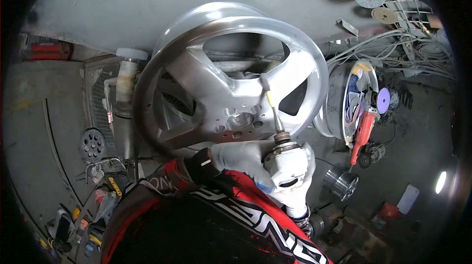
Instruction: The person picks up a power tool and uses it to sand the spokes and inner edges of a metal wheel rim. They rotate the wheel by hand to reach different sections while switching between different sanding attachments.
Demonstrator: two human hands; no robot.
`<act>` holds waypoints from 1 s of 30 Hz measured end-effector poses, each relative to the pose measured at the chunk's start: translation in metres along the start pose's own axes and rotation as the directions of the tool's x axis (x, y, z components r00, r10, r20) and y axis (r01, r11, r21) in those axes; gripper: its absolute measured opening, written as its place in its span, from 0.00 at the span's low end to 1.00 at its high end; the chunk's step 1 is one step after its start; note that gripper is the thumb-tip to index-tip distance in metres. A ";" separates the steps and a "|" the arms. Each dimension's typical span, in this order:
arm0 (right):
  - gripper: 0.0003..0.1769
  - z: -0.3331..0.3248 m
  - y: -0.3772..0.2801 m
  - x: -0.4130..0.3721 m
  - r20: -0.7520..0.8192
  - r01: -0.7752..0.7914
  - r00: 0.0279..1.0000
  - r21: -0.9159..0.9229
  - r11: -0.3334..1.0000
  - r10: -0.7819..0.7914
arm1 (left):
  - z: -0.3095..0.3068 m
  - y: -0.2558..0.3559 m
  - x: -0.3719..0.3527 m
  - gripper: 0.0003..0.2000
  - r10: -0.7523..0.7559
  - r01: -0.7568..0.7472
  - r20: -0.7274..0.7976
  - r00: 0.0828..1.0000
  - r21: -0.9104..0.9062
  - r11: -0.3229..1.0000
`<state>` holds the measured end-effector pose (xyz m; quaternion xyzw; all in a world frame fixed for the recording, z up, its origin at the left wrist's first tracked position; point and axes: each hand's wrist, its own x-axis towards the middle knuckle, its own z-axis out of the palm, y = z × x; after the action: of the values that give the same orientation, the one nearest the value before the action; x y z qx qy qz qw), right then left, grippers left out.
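A large silver alloy wheel (206, 84) stands in front of me, its spokes facing me. Both my hands wear light gloves and hold a power tool (286, 163) with a long thin shaft. My left hand (241, 158) wraps round the tool from the left. On the tool's right side and below it, my right hand (300, 193) is closed round its body. A small dark tip (265, 82) on the shaft lies over the spoke area above the hub; whether it touches the metal cannot be told.
At the right, a red angle grinder (363, 134) lies by another wheel rim (337, 99) holding discs. A smaller rim (341, 183) sits lower down. Cables (393, 50) hang at upper right. A metal cylinder (126, 87) and tools (113, 185) are on the left.
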<state>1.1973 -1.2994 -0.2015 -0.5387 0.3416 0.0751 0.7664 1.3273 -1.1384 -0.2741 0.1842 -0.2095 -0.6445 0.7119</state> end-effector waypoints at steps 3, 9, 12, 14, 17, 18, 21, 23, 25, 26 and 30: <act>0.42 -0.009 0.008 0.005 0.036 0.288 0.953 -0.422 0.860 -0.301 | -0.007 -0.001 0.014 0.44 0.009 -0.009 0.058 0.998 0.013 1.000; 0.40 -0.001 0.008 0.001 0.227 0.478 0.865 -0.643 0.598 -0.446 | -0.006 -0.016 0.003 0.40 0.030 -0.029 0.013 0.999 -0.048 0.998; 0.39 0.009 0.009 -0.002 0.310 0.515 0.844 -0.695 0.501 -0.438 | -0.002 -0.015 -0.009 0.37 0.033 -0.034 -0.027 0.999 -0.069 0.997; 0.38 0.014 0.009 -0.002 0.343 0.532 0.835 -0.704 0.470 -0.430 | -0.003 -0.018 -0.017 0.39 -0.057 0.056 -0.092 0.994 -0.015 0.998; 0.37 0.021 0.009 -0.001 0.240 0.088 0.962 0.169 0.982 -0.127 | 0.004 -0.011 -0.028 0.42 -0.136 0.139 -0.130 0.982 0.013 0.990; 0.49 0.018 0.006 0.008 0.357 0.534 0.841 -0.434 0.726 -0.405 | 0.004 -0.012 -0.030 0.42 -0.133 0.136 -0.132 0.982 0.013 0.991; 0.55 0.012 0.013 0.003 0.307 0.435 0.894 -0.410 0.802 -0.328 | 0.008 -0.012 -0.034 0.42 -0.022 0.029 -0.138 0.990 0.052 0.998; 0.56 0.011 0.015 0.003 0.284 0.419 0.901 -0.382 0.824 -0.327 | 0.013 -0.002 -0.035 0.40 -0.058 0.068 -0.149 0.987 0.058 0.996; 0.56 0.005 0.019 0.001 0.256 0.403 0.910 -0.357 0.843 -0.327 | 0.006 -0.013 -0.026 0.39 -0.026 0.030 -0.124 0.992 0.026 0.999; 0.59 0.000 0.024 -0.002 0.215 0.455 0.890 -0.411 0.790 -0.401 | 0.003 -0.017 -0.020 0.38 0.004 -0.005 -0.102 0.995 -0.005 1.000; 0.70 -0.014 0.016 -0.002 -0.019 0.232 0.966 -0.372 0.899 -0.257 | -0.002 -0.019 0.003 0.42 0.121 -0.121 -0.012 0.993 -0.042 0.992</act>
<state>1.1819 -1.3048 -0.2158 -0.7130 0.2767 0.0223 0.6438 1.3129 -1.1432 -0.2857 0.1589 -0.2032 -0.6036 0.7544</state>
